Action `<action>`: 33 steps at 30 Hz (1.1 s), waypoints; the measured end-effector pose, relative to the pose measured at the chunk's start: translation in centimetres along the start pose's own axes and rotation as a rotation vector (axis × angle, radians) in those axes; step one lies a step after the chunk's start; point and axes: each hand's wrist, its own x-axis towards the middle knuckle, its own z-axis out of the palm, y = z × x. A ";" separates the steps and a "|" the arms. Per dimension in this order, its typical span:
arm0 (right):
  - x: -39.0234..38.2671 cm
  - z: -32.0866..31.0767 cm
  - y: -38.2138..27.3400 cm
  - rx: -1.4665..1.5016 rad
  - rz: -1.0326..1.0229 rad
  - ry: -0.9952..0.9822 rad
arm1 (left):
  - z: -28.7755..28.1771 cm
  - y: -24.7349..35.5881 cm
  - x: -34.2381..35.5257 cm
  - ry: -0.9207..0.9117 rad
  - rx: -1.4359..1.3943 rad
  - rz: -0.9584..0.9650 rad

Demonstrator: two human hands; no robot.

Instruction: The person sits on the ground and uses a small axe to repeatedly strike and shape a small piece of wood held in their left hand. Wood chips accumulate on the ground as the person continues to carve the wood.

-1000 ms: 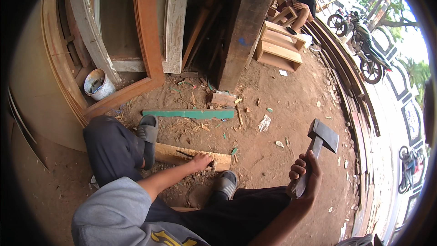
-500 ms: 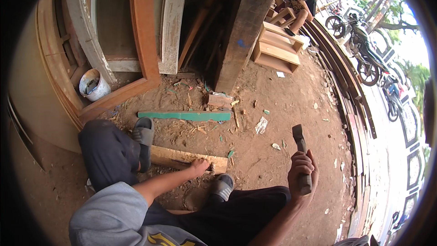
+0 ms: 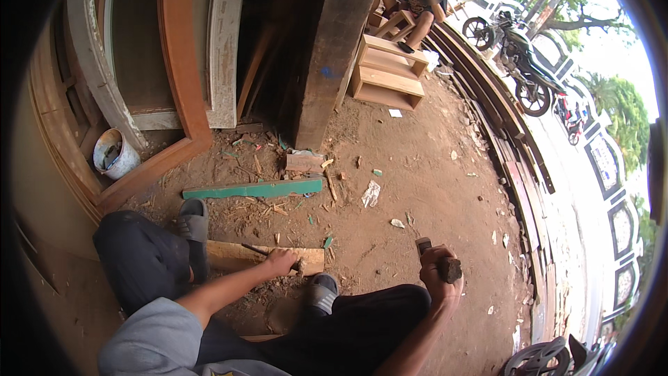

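A pale wooden board [image 3: 226, 254] lies on the ground between my sandalled feet. My left hand [image 3: 281, 262] rests at its right part, closed around a chisel [image 3: 255, 249]; the thin dark shaft points left over the wood and the handle end sticks out on the right. Off to the right, above the bare soil, my right hand [image 3: 438, 271] grips a short dark tool with a flat, flared end. Its thick round butt [image 3: 451, 269] faces up toward me, and the flat end shows beyond my fingers. My fingers hide the middle of this tool.
A green-painted wood strip [image 3: 254, 189] and a small block [image 3: 305, 161] lie ahead among chips. Door frames [image 3: 177, 49] and a white bucket [image 3: 116, 154] stand left. Beyond a thick post [image 3: 341, 49] are a wooden shelf [image 3: 390, 73] and a seated person [image 3: 421, 0]. Long planks [image 3: 515, 153] line the right.
My right hand has lowered and turned, so the tool's butt now points up toward me. The chisel in my left hand now shows its shaft leaning left. The whole view has shifted.
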 end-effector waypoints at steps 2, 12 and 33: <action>0.1 -0.1 -0.8 0.066 -0.031 0.038 | 0.8 1.4 -0.1 -0.058 -0.055 -0.073; -1.3 0.3 -0.1 0.179 -0.080 0.102 | 1.6 2.1 -1.4 0.040 -0.027 0.035; 0.4 -0.5 1.7 0.090 -0.048 0.127 | 2.7 2.9 -0.3 -0.014 -0.137 -0.144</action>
